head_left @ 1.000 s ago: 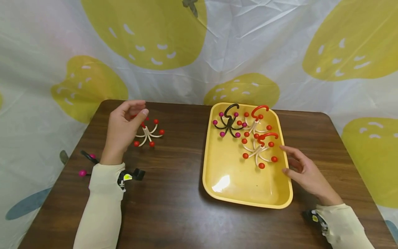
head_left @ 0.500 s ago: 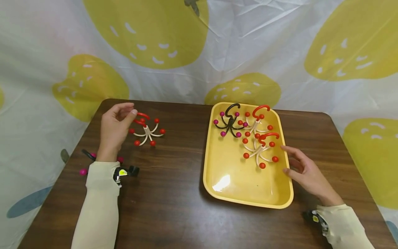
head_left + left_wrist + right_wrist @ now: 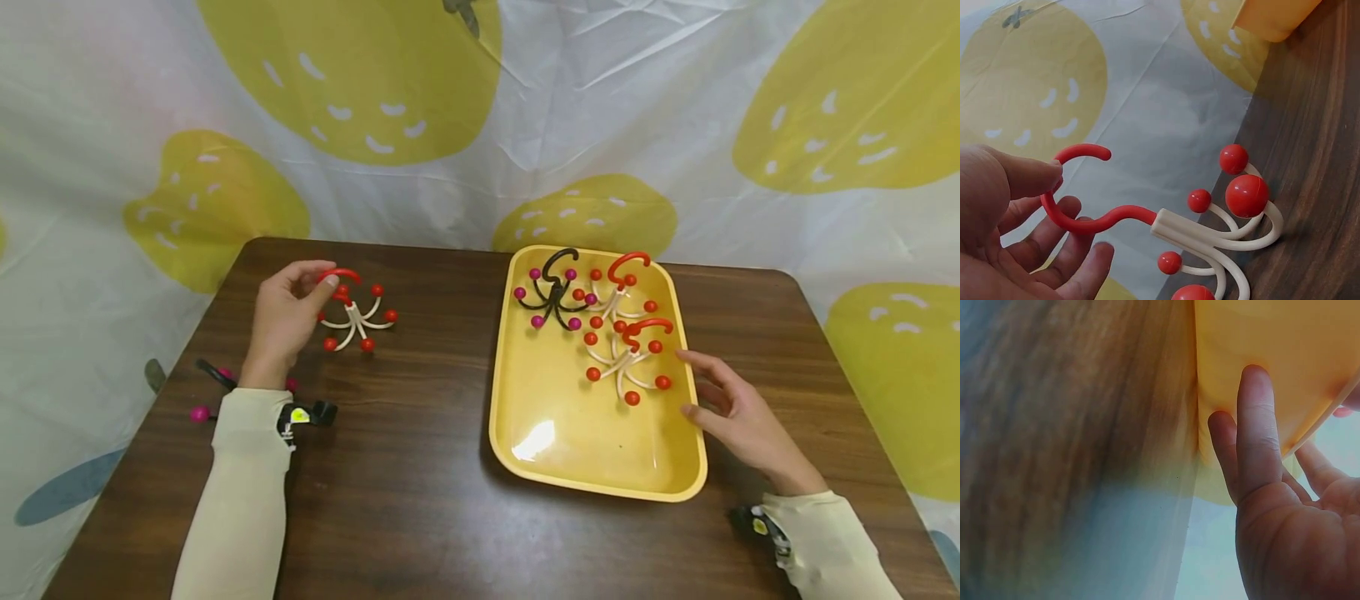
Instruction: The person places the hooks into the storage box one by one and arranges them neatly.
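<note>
My left hand (image 3: 288, 312) pinches the red top hook of a white multi-arm hanger (image 3: 352, 317) between thumb and index finger. In the left wrist view the hanger's red hook (image 3: 1094, 225) curves past the thumb, and its white arms end in red balls. The other left fingers are loosely bent below the hook. At the yellow tray's (image 3: 592, 487) right side, my right hand (image 3: 742, 421) has fingertips at the rim. Seen from the right wrist, extended fingers (image 3: 1257, 431) rest against the tray's outer wall (image 3: 1229, 356).
Inside the tray lie a black hanger with magenta balls (image 3: 556, 292) and two white hangers with red balls, one at the back (image 3: 618, 300) and one nearer (image 3: 622, 362). Another black hanger (image 3: 213, 375) lies partly hidden behind the left forearm. A fruit-print curtain (image 3: 420, 192) hangs behind the table.
My left hand drew back left from over the white hanger, then came right again and took its red hook between thumb and finger. The right hand stayed at the tray.
</note>
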{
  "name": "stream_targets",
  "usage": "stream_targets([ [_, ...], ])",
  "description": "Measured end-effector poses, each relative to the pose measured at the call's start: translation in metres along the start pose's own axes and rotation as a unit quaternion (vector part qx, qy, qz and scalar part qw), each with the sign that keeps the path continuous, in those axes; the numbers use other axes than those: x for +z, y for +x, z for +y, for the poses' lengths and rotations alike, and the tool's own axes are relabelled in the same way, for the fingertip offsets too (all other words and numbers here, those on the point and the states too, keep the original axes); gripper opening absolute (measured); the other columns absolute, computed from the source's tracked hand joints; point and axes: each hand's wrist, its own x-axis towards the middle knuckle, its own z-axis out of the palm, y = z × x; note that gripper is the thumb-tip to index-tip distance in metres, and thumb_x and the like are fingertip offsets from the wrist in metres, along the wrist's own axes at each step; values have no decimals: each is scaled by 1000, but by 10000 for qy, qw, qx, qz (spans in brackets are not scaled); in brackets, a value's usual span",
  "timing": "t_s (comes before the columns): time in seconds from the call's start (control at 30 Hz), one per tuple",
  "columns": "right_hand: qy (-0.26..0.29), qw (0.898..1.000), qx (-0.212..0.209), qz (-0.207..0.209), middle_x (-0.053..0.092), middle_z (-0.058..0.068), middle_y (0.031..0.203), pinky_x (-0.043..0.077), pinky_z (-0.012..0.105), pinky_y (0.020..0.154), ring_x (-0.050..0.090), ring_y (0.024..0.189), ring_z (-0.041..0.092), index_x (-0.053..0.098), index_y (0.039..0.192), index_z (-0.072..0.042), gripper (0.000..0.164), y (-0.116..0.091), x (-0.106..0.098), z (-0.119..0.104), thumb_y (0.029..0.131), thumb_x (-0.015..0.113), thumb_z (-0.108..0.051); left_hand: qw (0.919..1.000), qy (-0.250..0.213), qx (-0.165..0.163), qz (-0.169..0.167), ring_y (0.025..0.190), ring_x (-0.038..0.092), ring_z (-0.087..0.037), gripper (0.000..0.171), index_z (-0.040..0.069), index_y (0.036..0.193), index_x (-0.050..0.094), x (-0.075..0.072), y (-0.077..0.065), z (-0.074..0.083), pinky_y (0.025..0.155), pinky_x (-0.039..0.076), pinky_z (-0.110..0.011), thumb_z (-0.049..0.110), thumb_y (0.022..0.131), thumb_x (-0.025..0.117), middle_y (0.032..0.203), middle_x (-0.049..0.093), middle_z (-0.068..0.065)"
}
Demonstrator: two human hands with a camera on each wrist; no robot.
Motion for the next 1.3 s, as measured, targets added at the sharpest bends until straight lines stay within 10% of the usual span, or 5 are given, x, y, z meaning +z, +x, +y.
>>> stream_targets([
  [1.3,93,9999,-74,19,42,22,160,56,13,88,54,118,-9,41,160,-11,71,0,1,1,96,70,1,9979,-355,396,-373,81,71,-5,29,3,129,71,3,-8,40,71,61,-19,17,103,70,98,69,-1],
])
